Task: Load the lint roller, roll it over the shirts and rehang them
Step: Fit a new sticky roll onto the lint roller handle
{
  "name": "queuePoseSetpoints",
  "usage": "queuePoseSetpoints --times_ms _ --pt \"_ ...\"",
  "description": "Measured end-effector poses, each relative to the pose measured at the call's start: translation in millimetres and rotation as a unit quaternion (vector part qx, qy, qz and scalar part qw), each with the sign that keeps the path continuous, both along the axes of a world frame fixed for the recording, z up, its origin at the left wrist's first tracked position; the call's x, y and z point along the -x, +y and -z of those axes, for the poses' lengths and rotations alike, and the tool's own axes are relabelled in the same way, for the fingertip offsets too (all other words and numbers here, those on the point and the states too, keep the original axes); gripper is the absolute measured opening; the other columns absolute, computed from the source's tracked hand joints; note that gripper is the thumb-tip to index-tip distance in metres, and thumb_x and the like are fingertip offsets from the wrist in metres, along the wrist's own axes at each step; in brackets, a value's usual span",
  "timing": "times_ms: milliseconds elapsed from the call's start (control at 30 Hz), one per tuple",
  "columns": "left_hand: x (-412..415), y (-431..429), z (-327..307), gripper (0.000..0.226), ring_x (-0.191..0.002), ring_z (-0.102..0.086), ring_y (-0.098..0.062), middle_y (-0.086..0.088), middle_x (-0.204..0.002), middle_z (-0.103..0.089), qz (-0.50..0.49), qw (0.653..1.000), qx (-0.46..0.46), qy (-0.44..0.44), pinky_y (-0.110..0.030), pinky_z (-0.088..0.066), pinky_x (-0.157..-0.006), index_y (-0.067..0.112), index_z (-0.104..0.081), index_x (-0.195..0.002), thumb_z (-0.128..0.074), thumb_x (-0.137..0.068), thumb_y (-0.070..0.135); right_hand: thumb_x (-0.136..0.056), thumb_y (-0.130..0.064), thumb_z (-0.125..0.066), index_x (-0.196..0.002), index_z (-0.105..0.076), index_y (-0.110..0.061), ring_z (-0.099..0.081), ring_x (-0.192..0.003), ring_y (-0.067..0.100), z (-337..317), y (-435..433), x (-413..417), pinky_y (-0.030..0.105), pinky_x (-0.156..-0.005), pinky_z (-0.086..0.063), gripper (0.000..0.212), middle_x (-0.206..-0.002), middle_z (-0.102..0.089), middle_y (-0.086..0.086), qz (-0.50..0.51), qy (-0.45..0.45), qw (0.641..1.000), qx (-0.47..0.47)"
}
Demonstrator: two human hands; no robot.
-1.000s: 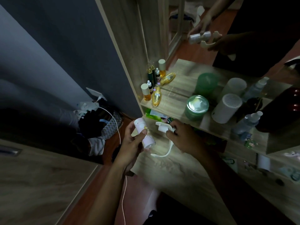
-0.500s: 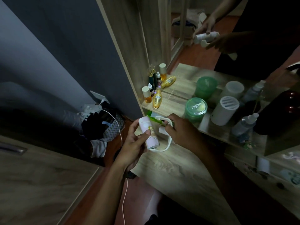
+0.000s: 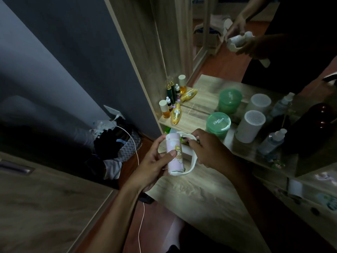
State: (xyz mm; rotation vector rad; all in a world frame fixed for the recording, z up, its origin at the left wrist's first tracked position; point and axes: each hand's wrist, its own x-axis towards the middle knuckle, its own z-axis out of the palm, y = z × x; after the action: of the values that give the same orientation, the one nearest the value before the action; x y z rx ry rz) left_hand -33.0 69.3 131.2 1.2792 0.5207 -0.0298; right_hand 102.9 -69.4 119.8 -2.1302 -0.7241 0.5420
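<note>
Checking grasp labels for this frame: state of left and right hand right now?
Left hand: closed around the pink roll.
Right hand: closed on the white roller frame, which brackets the roll's two ends.

Single head-worn wide-angle view, looking forward and steeply down from close above both hands, over the wooden worktop [image 3: 209,194] and floor [image 3: 156,225]. Mirror [image 3: 209,42] ahead, returning the same scene from the opposite side.
</note>
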Motion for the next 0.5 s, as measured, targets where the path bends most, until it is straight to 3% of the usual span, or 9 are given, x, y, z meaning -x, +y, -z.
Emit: queuePoseSetpoints --times_ms 100,233,333,500 --pt "-0.5 -1.2 -2.6 0.054 -0.081 -0.07 -0.02 -0.013 -0.096 -0.07 0.025 1.0 -0.014 0.003 -0.032 -0.057 -0.065 0.027 -0.038 -0.144 -0.056 -0.097 0.008 -0.093 -0.022 -0.05 -0.1 -0.058 -0.011 -0.052 -0.052 0.015 -2.9 -3.9 0.7 0.02 -0.044 -0.031 0.016 -0.064 -0.057 -0.004 0.01 0.013 1.0 -0.008" --pt "-4.2 -3.6 -6.4 0.058 -0.088 -0.065 -0.029 -0.015 -0.094 -0.069 0.045 0.998 -0.034 -0.002 -0.048 -0.045 -0.081 0.032 -0.037 -0.143 -0.062 -0.094 0.013 -0.094 -0.022 -0.05 -0.099 -0.057 -0.01 -0.063 -0.067 0.032 -9.5 -11.2 -0.1 0.028 -0.053 -0.043 0.014 -0.081 -0.065 0.012 0.023 -0.021 0.999 -0.018" --pt "-5.6 -2.5 -6.1 0.059 -0.093 -0.055 -0.037 -0.022 -0.097 -0.067 0.057 0.998 -0.03 -0.003 -0.054 -0.037 -0.082 0.038 -0.04 -0.14 -0.068 -0.091 0.019 -0.093 -0.02 -0.052 -0.1 -0.057 -0.009 -0.064 -0.07 0.034 -15.1 -15.2 -0.7 0.039 -0.058 -0.05 0.014 -0.079 -0.062 0.009 0.021 -0.031 0.999 -0.031" --pt "-8.6 -4.0 -7.4 0.065 -0.095 -0.051 -0.038 -0.026 -0.101 -0.064 0.07 0.997 -0.024 -0.007 -0.054 -0.036 -0.082 0.041 -0.04 -0.14 -0.073 -0.085 0.028 -0.094 -0.021 -0.052 -0.098 -0.059 -0.008 -0.064 -0.069 0.036 -17.4 -18.3 -2.5 0.045 -0.061 -0.051 0.014 -0.079 -0.065 0.013 0.023 -0.055 0.998 -0.03"
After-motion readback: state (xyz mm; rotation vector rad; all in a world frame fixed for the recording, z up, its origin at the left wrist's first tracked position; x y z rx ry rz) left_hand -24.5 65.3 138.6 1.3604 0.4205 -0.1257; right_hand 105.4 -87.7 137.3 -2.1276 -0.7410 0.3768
